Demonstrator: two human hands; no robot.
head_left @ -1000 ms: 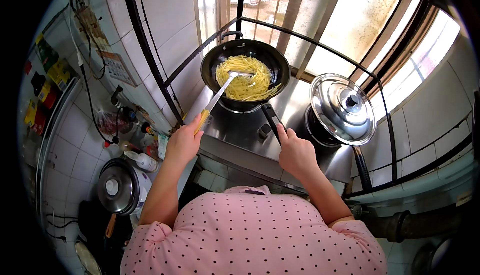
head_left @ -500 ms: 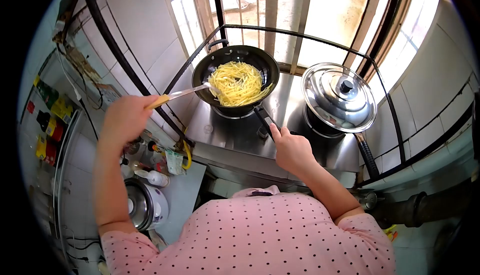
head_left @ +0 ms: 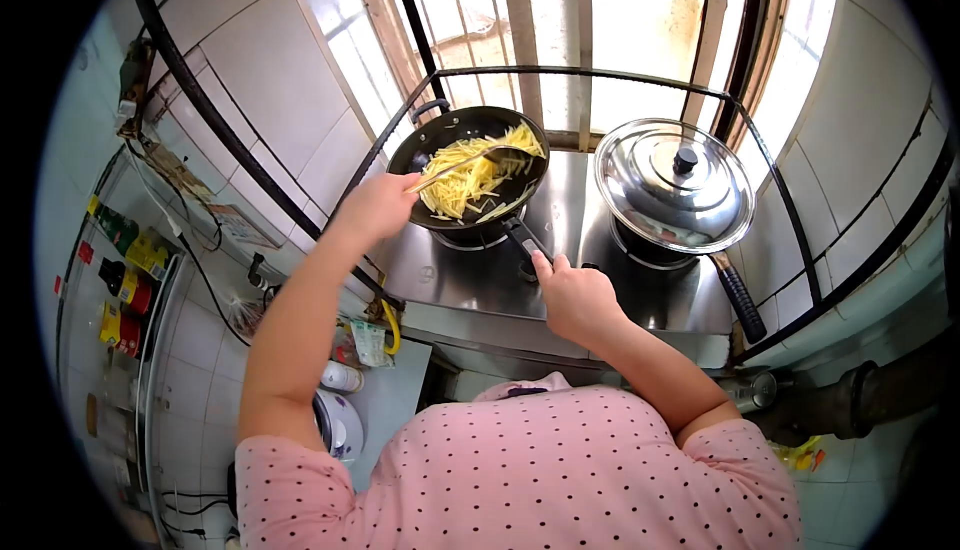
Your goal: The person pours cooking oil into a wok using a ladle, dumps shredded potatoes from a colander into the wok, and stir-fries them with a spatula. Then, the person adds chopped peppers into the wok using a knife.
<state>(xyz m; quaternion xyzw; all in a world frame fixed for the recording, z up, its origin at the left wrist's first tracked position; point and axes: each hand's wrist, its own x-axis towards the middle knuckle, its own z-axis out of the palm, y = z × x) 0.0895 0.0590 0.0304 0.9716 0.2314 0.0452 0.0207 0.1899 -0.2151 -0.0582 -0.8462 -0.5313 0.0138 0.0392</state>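
A black wok [head_left: 520,190] stands on the left burner, holding pale yellow strips [head_left: 458,190]. My left hand [head_left: 378,208] is closed round the yellow handle of a spatula [head_left: 462,163], beside the wok's left rim. The spatula's head is among the strips at the wok's right side, partly covered by them. My right hand [head_left: 580,300] grips the wok's black handle [head_left: 522,238], which points toward me.
A pan with a shiny lid [head_left: 660,190] sits on the right burner, its black handle [head_left: 738,298] angled toward me. A black metal rail [head_left: 600,73] surrounds the stove [head_left: 450,280]. Bottles [head_left: 125,285] line a shelf at left; a white pot [head_left: 340,425] stands below my left arm.
My left hand has moved right toward the wok, and the spatula has crossed to its far right side. Strips are pushed rightward. The view has shifted. My right hand keeps its hold.
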